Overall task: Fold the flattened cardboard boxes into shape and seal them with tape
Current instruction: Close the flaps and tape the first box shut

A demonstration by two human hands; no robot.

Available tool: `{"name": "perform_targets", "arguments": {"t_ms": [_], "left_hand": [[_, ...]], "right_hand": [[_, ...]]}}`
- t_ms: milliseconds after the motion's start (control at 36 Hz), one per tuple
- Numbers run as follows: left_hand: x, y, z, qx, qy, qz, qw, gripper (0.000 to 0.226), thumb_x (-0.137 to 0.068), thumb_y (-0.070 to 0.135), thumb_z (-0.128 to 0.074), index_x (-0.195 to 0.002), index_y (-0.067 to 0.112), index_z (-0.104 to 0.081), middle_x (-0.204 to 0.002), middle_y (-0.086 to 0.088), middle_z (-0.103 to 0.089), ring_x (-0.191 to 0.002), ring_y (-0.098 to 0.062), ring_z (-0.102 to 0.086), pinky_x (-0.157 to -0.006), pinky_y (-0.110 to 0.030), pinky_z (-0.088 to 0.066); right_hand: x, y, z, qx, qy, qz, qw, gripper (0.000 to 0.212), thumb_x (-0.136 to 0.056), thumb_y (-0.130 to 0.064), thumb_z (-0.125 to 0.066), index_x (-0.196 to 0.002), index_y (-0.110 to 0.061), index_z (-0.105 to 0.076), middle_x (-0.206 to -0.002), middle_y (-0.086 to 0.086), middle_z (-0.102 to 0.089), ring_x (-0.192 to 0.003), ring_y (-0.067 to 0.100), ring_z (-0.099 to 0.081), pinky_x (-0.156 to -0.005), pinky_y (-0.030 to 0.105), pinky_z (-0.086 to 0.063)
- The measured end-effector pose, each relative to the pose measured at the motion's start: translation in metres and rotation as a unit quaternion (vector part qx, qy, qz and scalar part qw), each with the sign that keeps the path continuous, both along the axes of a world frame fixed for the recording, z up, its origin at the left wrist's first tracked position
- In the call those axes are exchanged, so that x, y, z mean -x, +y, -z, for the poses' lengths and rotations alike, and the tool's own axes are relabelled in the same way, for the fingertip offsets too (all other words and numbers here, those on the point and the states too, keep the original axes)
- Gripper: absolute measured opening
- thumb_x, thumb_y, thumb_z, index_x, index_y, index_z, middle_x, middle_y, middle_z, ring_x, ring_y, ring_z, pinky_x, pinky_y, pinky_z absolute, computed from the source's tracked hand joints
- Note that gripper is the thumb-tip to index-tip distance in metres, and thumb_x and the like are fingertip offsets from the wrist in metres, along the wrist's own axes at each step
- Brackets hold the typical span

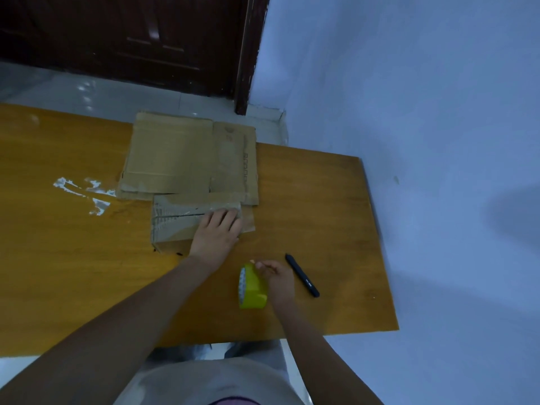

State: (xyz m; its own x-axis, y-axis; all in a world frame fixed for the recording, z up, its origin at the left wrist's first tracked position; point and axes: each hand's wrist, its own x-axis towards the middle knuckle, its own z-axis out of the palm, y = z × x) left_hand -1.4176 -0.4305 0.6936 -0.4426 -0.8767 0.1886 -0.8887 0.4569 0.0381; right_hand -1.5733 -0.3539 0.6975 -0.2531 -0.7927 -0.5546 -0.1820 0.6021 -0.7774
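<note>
From my head camera: my left hand (217,229) lies flat, fingers straight, pressing the small folded box (178,222) on the table (73,258) so its flaps stay shut. My right hand (277,280) curls round the yellow tape roll (252,287), standing on edge near me. The flattened boxes (187,159) wait behind, touching the folded one; a black pen (302,274) lies beside the roll.

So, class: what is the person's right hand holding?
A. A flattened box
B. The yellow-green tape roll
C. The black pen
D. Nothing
B: the right hand has its fingers curled round the tape roll, while the pen lies untouched beside it.
</note>
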Motion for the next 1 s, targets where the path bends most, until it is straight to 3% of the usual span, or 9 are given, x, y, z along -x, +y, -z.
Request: {"name": "perform_targets", "arguments": {"t_ms": [194, 306, 389, 472, 611, 694, 750, 861, 1000], "left_hand": [[-0.012, 0.001, -0.003, -0.021, 0.052, 0.012, 0.998, 0.069, -0.047, 0.026, -0.092, -0.102, 0.015, -0.051, -0.113, -0.009, -0.06, -0.104, -0.028, -0.05, -0.085, -0.043, -0.049], [-0.019, 0.003, -0.005, -0.02, 0.087, 0.013, 0.996, 0.064, -0.051, 0.028, -0.091, -0.101, 0.016, -0.052, -0.112, -0.007, -0.058, -0.105, -0.025, -0.044, -0.085, -0.044, -0.049], [-0.018, 0.002, -0.006, -0.024, 0.104, 0.006, 0.994, 0.058, -0.055, 0.028, -0.089, -0.1, 0.017, -0.055, -0.112, -0.006, -0.058, -0.106, -0.024, -0.042, -0.084, -0.044, -0.049], [-0.018, 0.001, -0.007, -0.028, 0.117, 0.003, 0.993, 0.057, -0.057, 0.028, -0.088, -0.101, 0.018, -0.053, -0.112, -0.005, -0.058, -0.106, -0.023, -0.041, -0.084, -0.043, -0.049], [-0.017, 0.001, -0.008, -0.046, 0.116, 0.005, 0.992, 0.064, -0.053, 0.025, -0.09, -0.103, 0.02, -0.05, -0.114, -0.004, -0.056, -0.107, -0.024, -0.04, -0.085, -0.045, -0.048], [-0.018, 0.0, -0.007, -0.055, 0.118, 0.003, 0.991, 0.069, -0.052, 0.025, -0.089, -0.105, 0.022, -0.045, -0.115, -0.004, -0.054, -0.108, -0.024, -0.04, -0.085, -0.044, -0.048], [-0.018, 0.0, -0.006, -0.058, 0.123, 0.001, 0.991, 0.068, -0.054, 0.024, -0.089, -0.106, 0.022, -0.045, -0.116, -0.004, -0.054, -0.109, -0.024, -0.04, -0.087, -0.044, -0.047], [-0.019, -0.003, -0.006, -0.062, 0.125, -0.001, 0.99, 0.066, -0.056, 0.023, -0.088, -0.107, 0.022, -0.046, -0.118, -0.004, -0.054, -0.109, -0.025, -0.04, -0.089, -0.045, -0.045], [-0.022, -0.001, -0.005, -0.074, 0.131, 0.001, 0.989, 0.065, -0.055, 0.023, -0.088, -0.106, 0.023, -0.047, -0.118, -0.003, -0.053, -0.11, -0.023, -0.038, -0.089, -0.045, -0.045]], "right_hand": [[0.029, -0.017, -0.015, -0.024, 0.098, -0.111, 0.989, 0.02, -0.091, -0.016, -0.06, -0.073, -0.008, -0.062, -0.072, -0.008, -0.054, -0.063, 0.009, -0.051, -0.057, 0.016, -0.037], [0.041, -0.022, -0.015, -0.145, 0.202, -0.258, 0.934, 0.02, -0.094, -0.012, -0.05, -0.095, 0.002, -0.065, -0.091, 0.008, -0.061, -0.091, 0.021, -0.06, -0.071, 0.027, -0.039], [0.042, -0.019, -0.015, -0.174, 0.236, -0.289, 0.911, 0.027, -0.097, -0.007, -0.042, -0.074, -0.004, -0.055, -0.071, 0.002, -0.05, -0.063, 0.013, -0.052, -0.054, 0.016, -0.036], [0.039, -0.024, -0.009, -0.174, 0.257, -0.239, 0.92, 0.038, -0.096, -0.014, -0.048, -0.06, -0.02, -0.038, -0.063, -0.006, -0.039, -0.053, 0.004, -0.035, -0.047, 0.015, -0.031], [0.04, -0.034, 0.001, -0.156, 0.271, -0.18, 0.933, 0.036, -0.089, -0.015, -0.057, -0.056, -0.012, -0.044, -0.061, -0.004, -0.045, -0.05, 0.006, -0.039, -0.036, 0.016, -0.026], [0.032, -0.049, -0.003, -0.135, 0.257, -0.157, 0.944, 0.021, -0.092, -0.015, -0.053, -0.083, -0.005, -0.07, -0.079, 0.001, -0.058, -0.069, 0.014, -0.055, -0.055, 0.02, -0.041], [0.027, -0.062, -0.004, -0.112, 0.243, -0.117, 0.956, 0.023, -0.093, -0.016, -0.054, -0.102, -0.005, -0.071, -0.098, 0.007, -0.067, -0.093, 0.023, -0.062, -0.071, 0.023, -0.045], [0.022, -0.09, -0.002, -0.116, 0.204, -0.082, 0.969, 0.021, -0.091, -0.013, -0.057, -0.105, -0.003, -0.07, -0.111, 0.015, -0.067, -0.104, 0.026, -0.062, -0.068, 0.021, -0.039], [0.025, -0.099, 0.008, -0.165, 0.197, -0.138, 0.956, 0.03, -0.087, -0.019, -0.065, -0.113, -0.004, -0.067, -0.122, 0.013, -0.064, -0.112, 0.024, -0.059, -0.093, 0.028, -0.043]]}}
